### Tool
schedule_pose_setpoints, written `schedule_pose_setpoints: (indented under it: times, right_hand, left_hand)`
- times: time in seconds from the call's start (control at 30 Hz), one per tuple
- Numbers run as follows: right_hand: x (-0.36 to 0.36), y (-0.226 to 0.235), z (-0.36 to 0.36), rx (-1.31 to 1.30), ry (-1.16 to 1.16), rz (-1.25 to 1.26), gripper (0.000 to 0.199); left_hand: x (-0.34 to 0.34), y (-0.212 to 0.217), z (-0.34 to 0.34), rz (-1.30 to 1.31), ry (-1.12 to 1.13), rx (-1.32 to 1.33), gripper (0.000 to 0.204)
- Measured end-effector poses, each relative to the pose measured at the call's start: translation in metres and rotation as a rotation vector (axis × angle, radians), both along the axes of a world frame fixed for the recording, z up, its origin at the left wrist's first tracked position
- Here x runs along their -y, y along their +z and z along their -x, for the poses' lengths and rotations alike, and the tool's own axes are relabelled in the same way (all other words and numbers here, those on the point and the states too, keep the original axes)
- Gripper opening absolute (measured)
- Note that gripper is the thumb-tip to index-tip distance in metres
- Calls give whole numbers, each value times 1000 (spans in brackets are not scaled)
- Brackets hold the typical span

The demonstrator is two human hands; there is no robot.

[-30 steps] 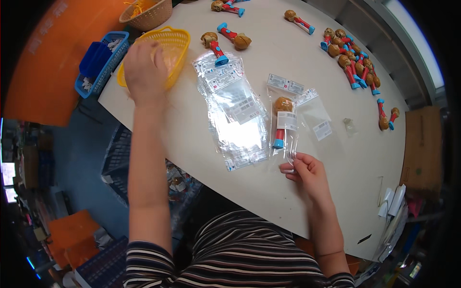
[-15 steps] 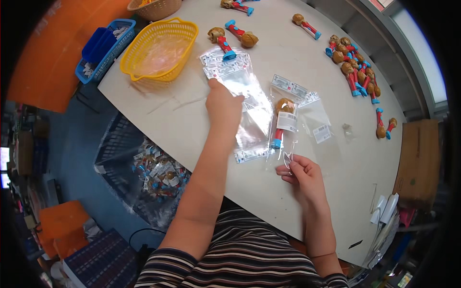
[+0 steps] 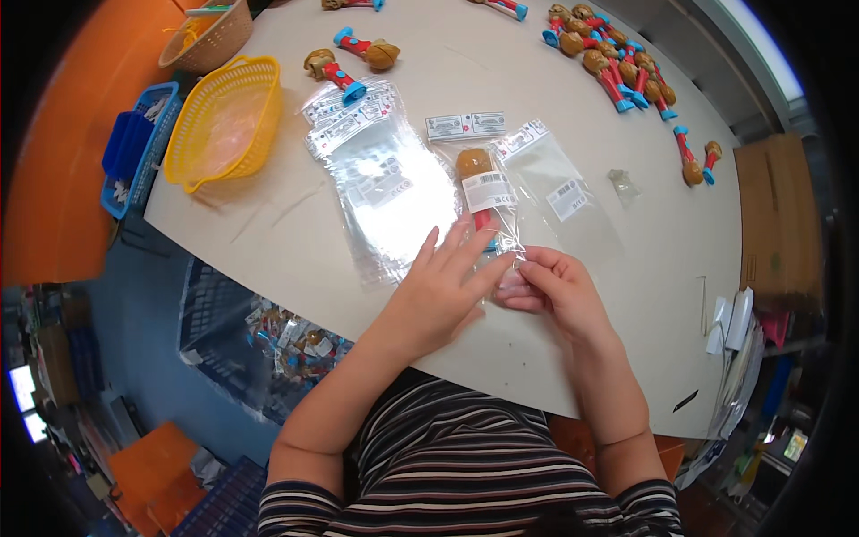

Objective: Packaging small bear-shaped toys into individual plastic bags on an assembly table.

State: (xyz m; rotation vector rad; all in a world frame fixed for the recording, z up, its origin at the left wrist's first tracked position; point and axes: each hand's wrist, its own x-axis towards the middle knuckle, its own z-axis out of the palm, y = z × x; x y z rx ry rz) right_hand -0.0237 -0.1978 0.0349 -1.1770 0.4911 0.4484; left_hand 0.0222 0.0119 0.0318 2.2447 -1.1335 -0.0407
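A clear plastic bag (image 3: pixel 465 126) with a printed top strip lies in front of me. Inside it is a toy (image 3: pixel 474 163) with a round brown head and a red and blue handle, partly covered by a white label. My right hand (image 3: pixel 562 288) pinches the bag's near end between thumb and fingers. Over the lower part of the bagged toy, my left hand (image 3: pixel 440 294) has its fingers spread, the fingertips at the handle. A stack of flat clear bags (image 3: pixel 371 215) lies just left, and another clear bag (image 3: pixel 586 201) lies to the right.
Loose toys (image 3: pixel 617 67) pile at the far right; more (image 3: pixel 335 76) lie beyond the stack. A yellow basket (image 3: pixel 179 143), a blue basket (image 3: pixel 165 134) and a tan basket (image 3: pixel 228 40) stand left. Below the table edge is a blue crate (image 3: pixel 201 309) of bagged toys. A cardboard box (image 3: pixel 783 224) stands right.
My left hand has left the stack of bags and come right and nearer, to the bagged toy. My right hand keeps its pinch on the bag. The whole view has shifted.
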Motion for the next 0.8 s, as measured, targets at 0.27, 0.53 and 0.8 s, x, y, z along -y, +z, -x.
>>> schedule_pose_setpoints:
  times: [0.27,0.53,0.8]
  right_hand:
    - [13,-1,4,-7,-4,-25,30]
    - [12,-2,21,309,19,409,37]
    - [20,-11,15,1081,371,1270,53]
  left_hand:
    - [2,-31,-9,306,-74,252,23]
    - [-5,-39,-8,331,-57,249,18]
    - [-4,-35,1,398,21,110,23]
